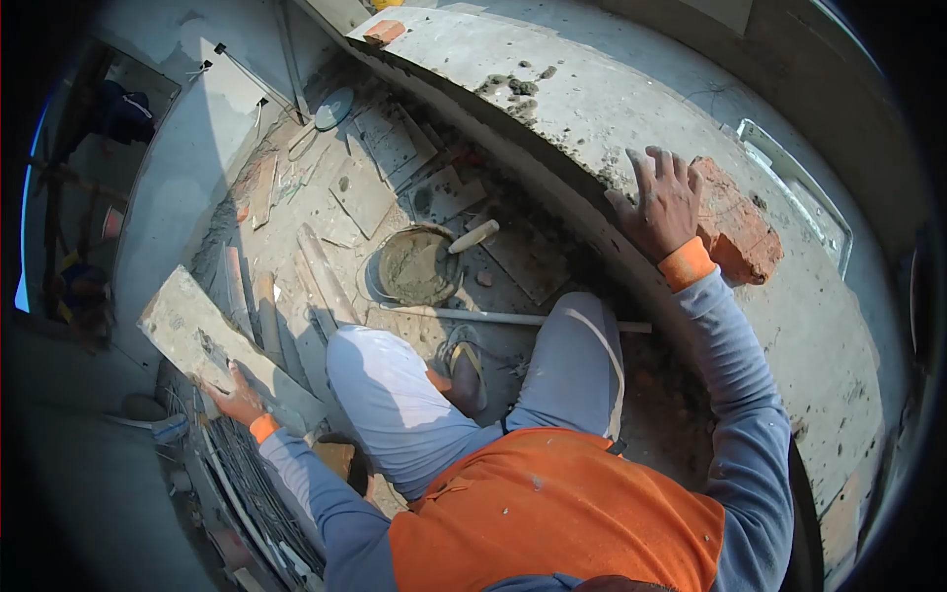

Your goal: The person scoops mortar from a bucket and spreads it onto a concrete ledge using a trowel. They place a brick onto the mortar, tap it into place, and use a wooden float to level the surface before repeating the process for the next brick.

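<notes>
My left hand (235, 397) grips the lower edge of a mortar-stained flat board (222, 340), with the thumb on its face and the other fingers partly hidden. The board lies tilted to the left of my knees. My right hand (663, 205) is over the grey concrete ledge (592, 109), its fingers spread. Right beside it is a rough orange brick (735, 225), which the hand's edge overlaps; whether they touch I cannot tell. Between my knees and the wall stands a bucket of wet mortar (414, 268), with a trowel handle (474, 236) sticking out over its rim.
A pale pole (493, 316) lies across the floor before my knees. Broken tiles (363, 195) and wood strips (326, 271) litter the ground. Another brick piece (384, 33) and mortar lumps (522, 87) sit on the ledge. A white metal frame (797, 187) lies farther right. People are at far left.
</notes>
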Demonstrator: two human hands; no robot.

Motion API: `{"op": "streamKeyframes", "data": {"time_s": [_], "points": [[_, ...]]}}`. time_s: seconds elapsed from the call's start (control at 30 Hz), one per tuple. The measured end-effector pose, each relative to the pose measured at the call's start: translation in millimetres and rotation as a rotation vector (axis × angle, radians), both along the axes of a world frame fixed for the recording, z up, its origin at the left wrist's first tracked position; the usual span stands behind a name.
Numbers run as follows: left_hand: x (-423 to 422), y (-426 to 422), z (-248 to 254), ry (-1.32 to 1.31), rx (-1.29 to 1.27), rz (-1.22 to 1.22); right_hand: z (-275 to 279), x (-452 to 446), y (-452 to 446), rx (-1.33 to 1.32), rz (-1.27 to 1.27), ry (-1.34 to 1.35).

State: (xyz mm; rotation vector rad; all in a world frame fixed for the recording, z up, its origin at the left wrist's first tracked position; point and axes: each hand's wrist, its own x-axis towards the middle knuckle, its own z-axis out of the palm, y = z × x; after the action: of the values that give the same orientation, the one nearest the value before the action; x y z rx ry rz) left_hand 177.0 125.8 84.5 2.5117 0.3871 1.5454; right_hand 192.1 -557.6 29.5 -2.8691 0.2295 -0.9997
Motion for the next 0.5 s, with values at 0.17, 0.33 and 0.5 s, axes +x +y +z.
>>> {"op": "streamKeyframes", "data": {"time_s": [0.17, 0.33, 0.5], "points": [[-9, -3, 2, 0.047, -0.088, -0.025, -68, 51, 20, -0.152, -0.063, 0.193], [-6, 14, -23, 0.000, -0.454, -0.277, -55, 52, 30, -0.200, -0.061, 0.206], [11, 38, -52, 0.037, -0.447, -0.168, -55, 54, 30, -0.254, -0.008, 0.158]]}}
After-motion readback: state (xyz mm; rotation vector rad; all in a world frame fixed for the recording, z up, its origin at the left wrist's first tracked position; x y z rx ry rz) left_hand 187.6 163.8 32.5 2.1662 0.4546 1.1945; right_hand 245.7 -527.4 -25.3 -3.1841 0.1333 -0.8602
